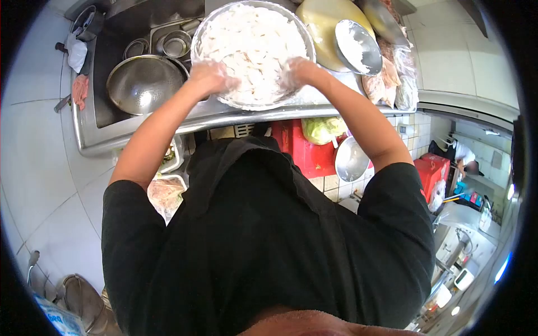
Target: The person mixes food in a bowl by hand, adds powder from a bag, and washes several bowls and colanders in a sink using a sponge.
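A large metal bowl (252,106) stands on the counter in front of me, heaped with flour-coated pale pieces (255,47). At the bowl's left side, my left hand (212,78) reaches over the rim into the floury pieces. My right hand (298,73) does the same at the right side. White powder covers the fingers of both hands. They are blurred and partly sunk in the mix, so their grip cannot be made out. To the right, a smaller metal bowl (364,53) with white powder inside rests tilted on a round yellowish board (330,25).
Left of the bowl is a steel sink (106,61) holding a big metal basin (147,84) and small round containers (176,43). Bagged pale meat (384,81) lies at the counter's right end. Below are a cabbage (322,130), a red crate (305,159) and another bowl (352,159). Another person (464,154) is far right.
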Demonstrator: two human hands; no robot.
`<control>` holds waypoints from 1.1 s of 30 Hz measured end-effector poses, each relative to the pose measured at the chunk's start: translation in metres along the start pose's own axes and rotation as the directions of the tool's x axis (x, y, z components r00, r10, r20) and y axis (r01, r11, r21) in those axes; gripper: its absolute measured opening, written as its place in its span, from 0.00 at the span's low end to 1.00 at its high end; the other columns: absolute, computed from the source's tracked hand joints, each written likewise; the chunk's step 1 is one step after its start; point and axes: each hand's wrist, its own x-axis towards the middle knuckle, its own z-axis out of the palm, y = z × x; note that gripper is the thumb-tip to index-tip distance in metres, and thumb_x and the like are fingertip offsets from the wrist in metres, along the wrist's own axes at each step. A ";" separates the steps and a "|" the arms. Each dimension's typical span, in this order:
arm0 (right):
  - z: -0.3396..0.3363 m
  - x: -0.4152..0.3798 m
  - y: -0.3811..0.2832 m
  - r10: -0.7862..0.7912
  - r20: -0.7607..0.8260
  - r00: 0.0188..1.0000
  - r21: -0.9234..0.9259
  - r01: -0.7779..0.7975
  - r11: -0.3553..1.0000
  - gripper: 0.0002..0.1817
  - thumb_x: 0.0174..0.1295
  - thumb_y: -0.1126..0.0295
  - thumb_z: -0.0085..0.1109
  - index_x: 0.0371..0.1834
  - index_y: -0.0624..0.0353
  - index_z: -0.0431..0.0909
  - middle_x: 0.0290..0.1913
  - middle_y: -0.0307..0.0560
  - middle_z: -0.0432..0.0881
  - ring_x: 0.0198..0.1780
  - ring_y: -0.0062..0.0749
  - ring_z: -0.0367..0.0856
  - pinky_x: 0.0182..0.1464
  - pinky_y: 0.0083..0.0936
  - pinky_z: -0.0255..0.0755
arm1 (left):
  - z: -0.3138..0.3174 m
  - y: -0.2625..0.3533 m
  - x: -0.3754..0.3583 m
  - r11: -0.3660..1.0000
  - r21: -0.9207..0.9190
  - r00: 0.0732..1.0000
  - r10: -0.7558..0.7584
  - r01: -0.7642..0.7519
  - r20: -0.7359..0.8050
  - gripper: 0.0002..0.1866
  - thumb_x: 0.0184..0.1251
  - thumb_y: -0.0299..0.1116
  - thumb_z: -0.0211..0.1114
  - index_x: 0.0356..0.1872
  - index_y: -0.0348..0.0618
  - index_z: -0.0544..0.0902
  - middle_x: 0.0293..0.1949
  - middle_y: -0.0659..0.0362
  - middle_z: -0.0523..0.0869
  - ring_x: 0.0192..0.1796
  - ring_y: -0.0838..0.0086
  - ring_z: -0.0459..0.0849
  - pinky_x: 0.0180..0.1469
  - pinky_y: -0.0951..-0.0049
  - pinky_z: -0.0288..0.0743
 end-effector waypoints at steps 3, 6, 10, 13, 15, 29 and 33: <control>-0.012 -0.013 -0.042 -0.036 0.118 0.992 0.027 0.033 0.999 0.32 0.52 0.35 0.52 0.42 0.54 0.82 0.48 0.52 0.80 0.52 0.44 0.77 0.55 0.36 0.69 | 0.019 0.012 0.007 0.986 0.109 0.985 0.108 -0.123 0.136 0.37 0.53 0.67 0.55 0.38 0.36 0.84 0.40 0.48 0.85 0.45 0.56 0.83 0.47 0.62 0.76; 0.077 0.025 -0.042 0.081 -0.153 0.985 0.170 -0.054 0.984 0.24 0.56 0.45 0.48 0.41 0.51 0.83 0.46 0.50 0.82 0.48 0.43 0.79 0.52 0.38 0.71 | 0.063 0.021 0.030 0.995 0.031 0.991 0.091 -0.095 0.098 0.36 0.53 0.66 0.54 0.40 0.38 0.84 0.42 0.48 0.85 0.47 0.56 0.82 0.51 0.62 0.74; 0.071 0.047 -0.064 0.153 -0.158 0.976 0.274 -0.105 0.956 0.16 0.56 0.60 0.47 0.40 0.52 0.83 0.38 0.48 0.83 0.45 0.40 0.80 0.47 0.40 0.71 | 0.099 0.017 0.065 0.951 -0.305 0.998 -0.048 0.057 0.038 0.26 0.56 0.53 0.56 0.45 0.42 0.83 0.44 0.47 0.83 0.47 0.61 0.83 0.49 0.65 0.75; 0.092 0.068 -0.060 0.094 -0.209 0.973 0.586 0.048 0.809 0.18 0.59 0.58 0.55 0.40 0.65 0.79 0.38 0.54 0.82 0.35 0.37 0.82 0.41 0.35 0.75 | 0.127 0.001 0.092 0.502 -0.827 0.967 -0.099 0.254 0.236 0.17 0.58 0.42 0.57 0.39 0.38 0.82 0.34 0.50 0.84 0.29 0.67 0.83 0.32 0.69 0.77; 0.122 0.105 -0.065 0.250 0.087 0.964 0.965 -0.019 -0.263 0.16 0.61 0.62 0.57 0.41 0.66 0.79 0.40 0.52 0.82 0.38 0.33 0.82 0.44 0.32 0.75 | 0.127 0.011 0.079 -0.165 -0.952 0.944 -0.169 0.257 0.284 0.14 0.60 0.38 0.56 0.37 0.37 0.82 0.28 0.54 0.83 0.23 0.70 0.80 0.26 0.70 0.75; -0.061 0.015 -0.032 0.278 -0.339 0.899 0.306 -0.174 0.936 0.17 0.64 0.54 0.41 0.41 0.44 0.82 0.51 0.40 0.80 0.56 0.35 0.73 0.68 0.44 0.46 | 0.005 0.025 0.092 0.885 -0.456 0.919 -0.099 -0.093 -0.381 0.20 0.64 0.43 0.46 0.41 0.40 0.81 0.40 0.40 0.82 0.45 0.51 0.80 0.46 0.55 0.72; -0.083 0.018 0.000 0.371 -0.480 0.795 0.215 -0.303 0.928 0.16 0.59 0.56 0.46 0.36 0.49 0.83 0.46 0.45 0.82 0.53 0.38 0.76 0.62 0.39 0.61 | -0.033 0.010 0.123 0.967 -0.237 0.961 0.029 -0.097 -0.274 0.20 0.60 0.43 0.48 0.39 0.39 0.83 0.40 0.42 0.82 0.42 0.51 0.81 0.46 0.56 0.73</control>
